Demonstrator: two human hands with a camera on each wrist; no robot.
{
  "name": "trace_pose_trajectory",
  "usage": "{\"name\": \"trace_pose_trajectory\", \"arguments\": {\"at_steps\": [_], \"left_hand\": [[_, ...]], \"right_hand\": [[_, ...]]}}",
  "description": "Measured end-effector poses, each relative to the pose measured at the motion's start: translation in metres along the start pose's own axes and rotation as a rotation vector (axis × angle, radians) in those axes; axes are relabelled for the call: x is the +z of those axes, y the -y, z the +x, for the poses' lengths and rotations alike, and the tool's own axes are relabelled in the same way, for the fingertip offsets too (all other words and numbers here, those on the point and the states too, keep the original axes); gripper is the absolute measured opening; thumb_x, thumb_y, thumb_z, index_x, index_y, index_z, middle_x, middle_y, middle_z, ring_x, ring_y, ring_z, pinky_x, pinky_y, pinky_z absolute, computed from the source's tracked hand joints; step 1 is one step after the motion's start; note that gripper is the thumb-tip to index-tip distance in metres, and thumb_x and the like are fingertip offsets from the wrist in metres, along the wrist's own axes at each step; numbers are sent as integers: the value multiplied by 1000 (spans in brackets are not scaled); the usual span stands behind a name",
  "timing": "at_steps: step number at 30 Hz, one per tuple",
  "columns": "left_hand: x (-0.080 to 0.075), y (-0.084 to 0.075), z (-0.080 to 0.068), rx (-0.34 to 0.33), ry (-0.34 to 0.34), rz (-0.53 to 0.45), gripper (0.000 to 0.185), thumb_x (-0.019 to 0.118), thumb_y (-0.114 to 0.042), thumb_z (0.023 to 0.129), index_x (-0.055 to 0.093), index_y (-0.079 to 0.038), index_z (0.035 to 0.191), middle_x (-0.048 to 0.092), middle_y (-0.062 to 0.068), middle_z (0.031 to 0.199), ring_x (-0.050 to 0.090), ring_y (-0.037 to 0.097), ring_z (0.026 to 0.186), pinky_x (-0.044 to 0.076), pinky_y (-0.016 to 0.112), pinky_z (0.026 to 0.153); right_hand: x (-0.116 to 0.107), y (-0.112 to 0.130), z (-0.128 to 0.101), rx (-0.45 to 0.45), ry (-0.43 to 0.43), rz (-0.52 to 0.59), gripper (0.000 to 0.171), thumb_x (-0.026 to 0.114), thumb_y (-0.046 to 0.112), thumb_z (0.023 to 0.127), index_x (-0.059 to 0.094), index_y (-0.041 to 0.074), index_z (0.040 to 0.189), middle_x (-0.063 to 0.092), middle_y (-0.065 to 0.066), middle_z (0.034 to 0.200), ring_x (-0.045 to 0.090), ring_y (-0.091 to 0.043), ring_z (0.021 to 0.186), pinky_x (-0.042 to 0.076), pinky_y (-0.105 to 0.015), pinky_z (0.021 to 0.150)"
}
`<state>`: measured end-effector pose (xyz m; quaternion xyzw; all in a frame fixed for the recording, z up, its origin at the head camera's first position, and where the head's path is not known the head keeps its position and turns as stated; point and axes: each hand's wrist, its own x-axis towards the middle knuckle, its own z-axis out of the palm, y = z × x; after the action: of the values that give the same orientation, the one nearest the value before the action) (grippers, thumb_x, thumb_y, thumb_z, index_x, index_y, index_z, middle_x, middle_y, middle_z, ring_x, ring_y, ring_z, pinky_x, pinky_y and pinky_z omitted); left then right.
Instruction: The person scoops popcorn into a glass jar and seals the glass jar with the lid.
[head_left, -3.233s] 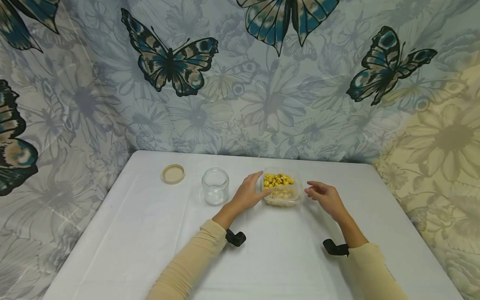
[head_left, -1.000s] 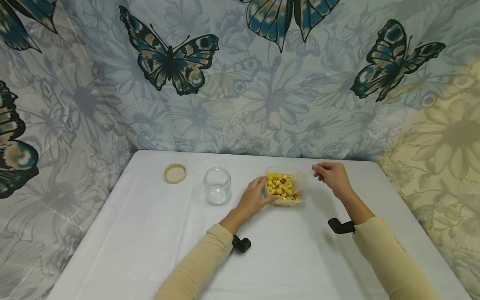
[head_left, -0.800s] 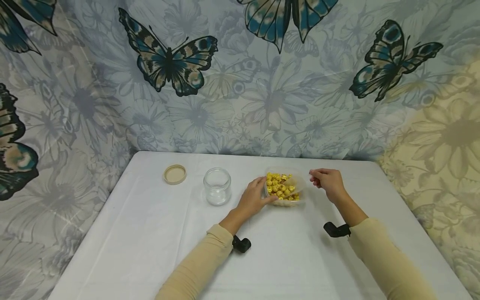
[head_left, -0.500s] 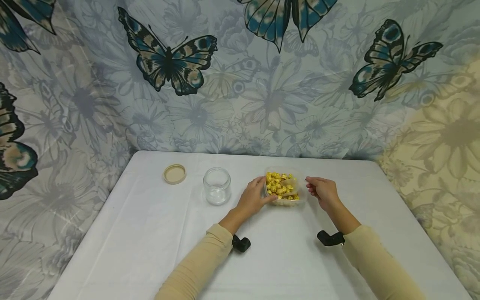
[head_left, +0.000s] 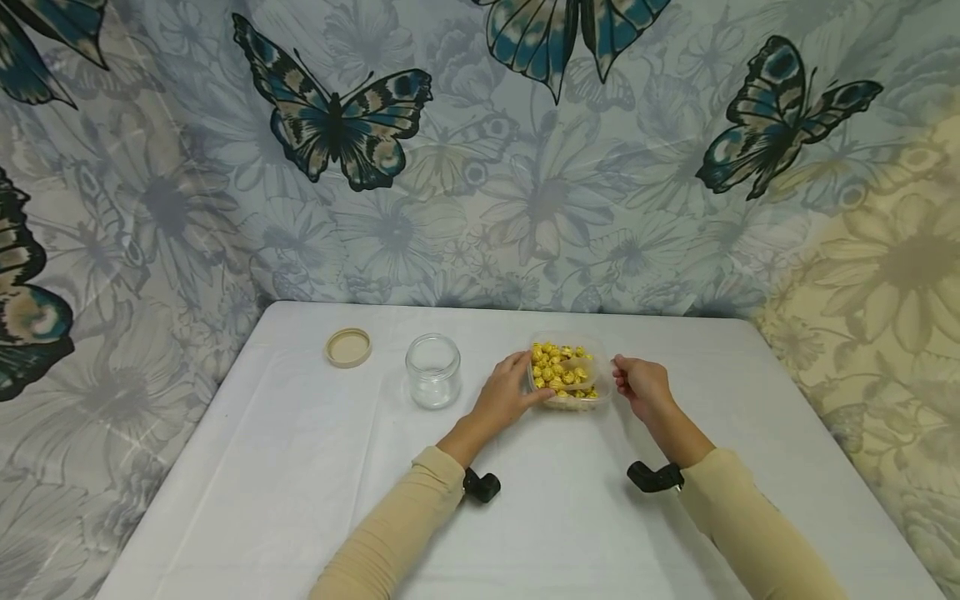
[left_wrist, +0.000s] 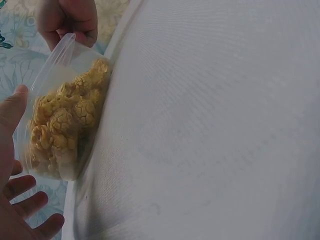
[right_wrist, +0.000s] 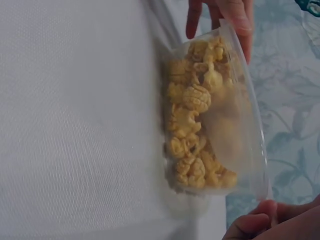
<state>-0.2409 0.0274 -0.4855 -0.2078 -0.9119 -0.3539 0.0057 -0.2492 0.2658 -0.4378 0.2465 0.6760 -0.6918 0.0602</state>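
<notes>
Item one, far left: tan lid (head_left: pixel 347 347), lying flat on the white table (head_left: pixel 285 500), off its jar. Item two: glass jar (head_left: pixel 432 371), upright, open, nothing in it yet. Item three: your left hand (head_left: pixel 508 393), fingers and thumb curled round the left wall of the clear tub (head_left: pixel 570 402). Item four: the tub, mid-table, still full of yellow popcorn (head_left: pixel 558 373). Item five: your right hand (head_left: pixel 643 387), fingertips pinching the tub's right rim. Transfer appears unstarted.
</notes>
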Motion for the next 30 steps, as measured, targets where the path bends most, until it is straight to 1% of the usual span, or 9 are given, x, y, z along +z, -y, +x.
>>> {"name": "trace_pose_trajectory", "arguments": {"at_steps": [3, 8, 10, 14, 16, 23, 26, 30], "left_hand": [[0, 0, 0, 0, -1, -3, 81, 62, -52, 90, 33, -7, 152, 40, 13, 152, 41, 30, 140, 39, 45, 113], [2, 0, 1, 1, 0, -8, 81, 62, -52, 90, 34, -7, 151, 40, 13, 152, 41, 30, 140, 39, 44, 113], [2, 0, 1, 0, 3, -8, 82, 62, -52, 90, 33, -7, 152, 40, 12, 152, 40, 30, 140, 39, 44, 113], [2, 1, 1, 1, 0, -5, 82, 62, -52, 90, 33, -7, 152, 39, 13, 153, 40, 30, 140, 39, 44, 113], [2, 1, 1, 3, -5, 1, 82, 62, -52, 90, 33, -7, 152, 40, 12, 153, 40, 30, 140, 39, 45, 113], [3, 1, 1, 2, -5, -26, 82, 62, -52, 90, 32, -8, 152, 39, 12, 153, 40, 30, 140, 39, 45, 113], [3, 2, 0, -3, 1, -21, 82, 62, -52, 90, 32, -8, 152, 39, 11, 153, 40, 30, 140, 39, 45, 113], [2, 2, 1, -6, 6, -21, 82, 62, -52, 90, 32, -8, 152, 38, 12, 153, 39, 30, 141, 38, 45, 113]], "right_hand": [[2, -1, 0, 3, -7, 1, 19, 49, 17, 102, 58, 1, 107, 55, 8, 63, 46, -3, 57, 42, -16, 53], [3, -1, 0, 9, -36, 10, 17, 48, 17, 102, 59, 4, 99, 54, 8, 61, 45, -3, 56, 43, -16, 51], [3, 0, -1, 16, -40, 0, 18, 48, 18, 102, 59, 3, 101, 53, 8, 62, 45, -3, 56, 43, -16, 51], [5, 0, -1, 23, -33, -21, 25, 47, 19, 102, 56, -1, 114, 54, 7, 64, 45, -3, 57, 43, -17, 52], [6, 1, -2, 24, -35, -19, 26, 46, 19, 103, 55, -2, 116, 53, 7, 64, 45, -3, 57, 43, -17, 52], [7, 1, -1, 22, -92, 36, 15, 45, 17, 103, 54, 5, 101, 51, 8, 59, 45, -3, 54, 42, -16, 49], [6, 1, 0, 34, -102, 52, 16, 43, 19, 104, 52, 6, 101, 51, 8, 60, 45, -4, 55, 42, -17, 49], [3, 1, 0, 53, -81, 98, 17, 42, 19, 104, 51, 6, 101, 52, 7, 59, 45, -4, 56, 42, -17, 50]]}}
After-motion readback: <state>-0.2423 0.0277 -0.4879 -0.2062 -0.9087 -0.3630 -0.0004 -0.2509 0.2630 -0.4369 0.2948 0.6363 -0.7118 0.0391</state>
